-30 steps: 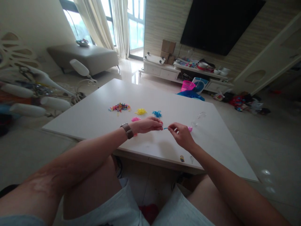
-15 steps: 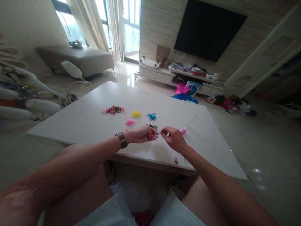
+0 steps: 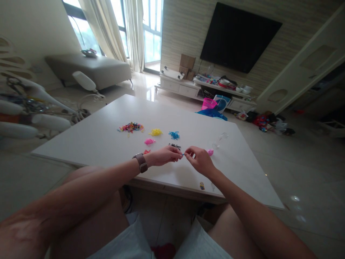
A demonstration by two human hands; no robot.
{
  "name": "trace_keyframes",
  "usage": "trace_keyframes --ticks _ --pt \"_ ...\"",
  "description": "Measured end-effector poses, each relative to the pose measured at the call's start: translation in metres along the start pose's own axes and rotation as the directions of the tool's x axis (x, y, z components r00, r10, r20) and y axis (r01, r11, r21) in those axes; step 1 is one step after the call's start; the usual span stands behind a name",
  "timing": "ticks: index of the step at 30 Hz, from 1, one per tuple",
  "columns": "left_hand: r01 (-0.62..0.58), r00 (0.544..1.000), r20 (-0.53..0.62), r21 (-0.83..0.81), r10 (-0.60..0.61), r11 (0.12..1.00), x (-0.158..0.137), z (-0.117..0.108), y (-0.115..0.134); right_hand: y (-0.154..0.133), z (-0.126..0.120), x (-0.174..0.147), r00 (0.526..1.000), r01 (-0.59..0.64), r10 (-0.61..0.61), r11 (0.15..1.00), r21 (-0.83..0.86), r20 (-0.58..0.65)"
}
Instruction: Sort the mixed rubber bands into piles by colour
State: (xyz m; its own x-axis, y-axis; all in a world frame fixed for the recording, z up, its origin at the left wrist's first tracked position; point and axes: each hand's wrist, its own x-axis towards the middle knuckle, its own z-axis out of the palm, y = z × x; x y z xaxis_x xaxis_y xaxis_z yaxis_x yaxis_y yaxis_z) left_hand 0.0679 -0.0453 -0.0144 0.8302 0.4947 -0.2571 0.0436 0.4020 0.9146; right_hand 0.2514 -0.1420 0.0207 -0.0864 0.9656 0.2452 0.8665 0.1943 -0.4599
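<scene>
A small blue rubber band spans the short gap between my fingertips, over the near part of the white table. My left hand, with a brown-strapped watch on the wrist, pinches its left end. The other end is between the thumb and fingers of my right hand. Just behind my left hand lies a pile of black bands, with blue bands farther back. Red bands are partly hidden by my left wrist. Beside my right hand, a pink bundle shows in part.
Farther left on the table are pink bands, yellow bands and a mixed-colour heap. Clear plastic pieces lie to the right. A small yellow-and-blue figure is near the front edge.
My left fingers have closed in and turned, with the hand shifting slightly right. Less of the blue rubber band shows between the hands. My right hand has barely moved.
</scene>
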Motion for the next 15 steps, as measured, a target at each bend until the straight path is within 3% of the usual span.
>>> trace_keyframes --ticks 15 --pt "-0.060 0.998 -0.011 0.012 0.060 0.998 0.0045 -0.0015 -0.0003 -0.0020 -0.0040 0.0035 0.996 -0.094 0.092 0.980 0.178 0.019"
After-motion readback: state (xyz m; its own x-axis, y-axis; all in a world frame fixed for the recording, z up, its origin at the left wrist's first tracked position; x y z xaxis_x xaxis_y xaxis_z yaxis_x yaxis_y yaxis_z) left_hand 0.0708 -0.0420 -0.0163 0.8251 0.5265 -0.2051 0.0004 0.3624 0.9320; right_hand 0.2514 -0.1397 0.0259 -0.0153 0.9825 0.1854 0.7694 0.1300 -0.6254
